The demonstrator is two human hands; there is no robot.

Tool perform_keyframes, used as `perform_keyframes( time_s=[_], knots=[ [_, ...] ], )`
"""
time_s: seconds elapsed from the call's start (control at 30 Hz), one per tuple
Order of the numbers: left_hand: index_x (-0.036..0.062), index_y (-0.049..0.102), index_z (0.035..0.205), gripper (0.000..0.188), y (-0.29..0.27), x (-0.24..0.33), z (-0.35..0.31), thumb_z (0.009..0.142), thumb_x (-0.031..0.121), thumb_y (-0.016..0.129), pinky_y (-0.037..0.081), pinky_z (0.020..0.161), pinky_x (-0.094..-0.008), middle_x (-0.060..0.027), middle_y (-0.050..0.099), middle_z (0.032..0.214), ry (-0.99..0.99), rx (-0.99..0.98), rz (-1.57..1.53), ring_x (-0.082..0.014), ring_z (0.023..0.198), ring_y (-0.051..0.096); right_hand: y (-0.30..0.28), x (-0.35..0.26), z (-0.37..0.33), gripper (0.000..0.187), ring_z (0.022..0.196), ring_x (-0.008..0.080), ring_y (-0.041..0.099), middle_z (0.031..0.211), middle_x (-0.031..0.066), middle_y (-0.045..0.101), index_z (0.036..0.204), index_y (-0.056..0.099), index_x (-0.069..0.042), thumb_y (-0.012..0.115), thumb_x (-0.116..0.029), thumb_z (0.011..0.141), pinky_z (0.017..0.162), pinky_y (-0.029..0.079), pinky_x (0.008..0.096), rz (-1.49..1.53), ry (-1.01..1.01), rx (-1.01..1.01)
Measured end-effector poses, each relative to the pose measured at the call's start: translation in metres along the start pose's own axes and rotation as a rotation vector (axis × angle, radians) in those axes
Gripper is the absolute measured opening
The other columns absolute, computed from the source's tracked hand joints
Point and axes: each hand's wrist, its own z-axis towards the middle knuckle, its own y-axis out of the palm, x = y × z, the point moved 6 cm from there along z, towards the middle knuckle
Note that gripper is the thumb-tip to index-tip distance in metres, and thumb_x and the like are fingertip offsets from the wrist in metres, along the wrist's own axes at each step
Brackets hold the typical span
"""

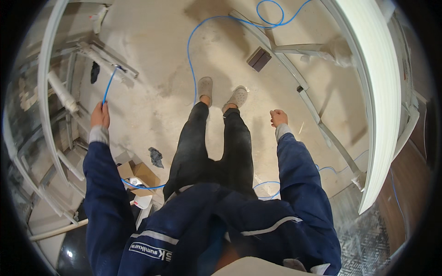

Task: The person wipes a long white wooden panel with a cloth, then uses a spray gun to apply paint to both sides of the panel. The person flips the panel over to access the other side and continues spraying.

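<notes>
My left hand (100, 115) is closed around a thin blue hose (109, 86). Beyond the fingers, the hose runs up to a small dark fitting near a metal bar of the left rack. My right hand (279, 118) hangs out over the floor to the right of my legs, its fingers curled in. Nothing shows in that hand, and it touches nothing I can see. More blue hose (189, 50) curves across the floor past my shoes and loops at the top. Another stretch passes by my waist at the left.
A metal rack (44, 83) with wrapped bars stands at left. At right, a long white panel (384, 92) rests above a metal stand (317, 115). On the floor are a dark brown block (258, 59), a grey rag (156, 158) and an open cardboard box (146, 175).
</notes>
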Motion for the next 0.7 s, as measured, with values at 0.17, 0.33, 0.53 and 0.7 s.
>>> perform_keyframes(
  time_s=[0.17,0.33,0.53,0.7],
  knots=[
    [0.0075,0.064,0.118,0.04,0.147,-0.047,-0.004,0.106,0.041,0.046,0.052,0.08,-0.0508,-0.0225,0.071,0.097,-0.103,-0.191,0.027,-0.0436,0.095,0.068,0.05,-0.018,0.112,0.062,0.123,0.0355,0.063,0.129,0.0244,0.067,0.128,0.068,0.0,0.075,-0.043,0.083,0.105,0.049,0.0412,-0.088,-0.017,0.012],
    [0.0106,0.065,0.112,0.034,0.316,-0.095,-0.03,0.104,0.039,0.048,0.053,0.081,-0.0524,-0.019,0.073,0.097,-0.295,-0.522,0.155,-0.0415,0.094,0.07,0.125,-0.075,0.216,0.091,0.134,0.0401,0.055,0.143,0.0291,0.056,0.142,0.053,0.006,0.076,-0.057,0.081,0.113,0.043,0.0436,-0.298,-0.141,0.04],
    [0.0116,0.066,0.124,0.039,0.437,-0.108,-0.087,0.1,0.04,0.055,0.052,0.095,-0.0505,-0.0192,0.073,0.115,-0.263,-0.767,0.237,-0.0401,0.111,0.067,0.179,-0.09,0.348,0.11,0.137,0.0417,0.051,0.144,0.0336,0.053,0.143,0.044,0.015,0.078,-0.065,0.077,0.114,0.041,0.0421,-0.091,-0.017,0.317],
    [0.0037,0.06,0.134,0.052,0.49,-0.101,-0.129,0.095,0.036,0.066,0.052,0.099,-0.0442,-0.0214,0.07,0.124,-0.324,-0.796,-0.049,-0.0336,0.115,0.067,0.2,-0.089,0.427,0.1,0.12,0.0361,0.065,0.127,0.026,0.067,0.13,0.055,0.015,0.085,-0.06,0.072,0.102,0.049,0.0397,0.319,-0.001,0.238]
  ],
)
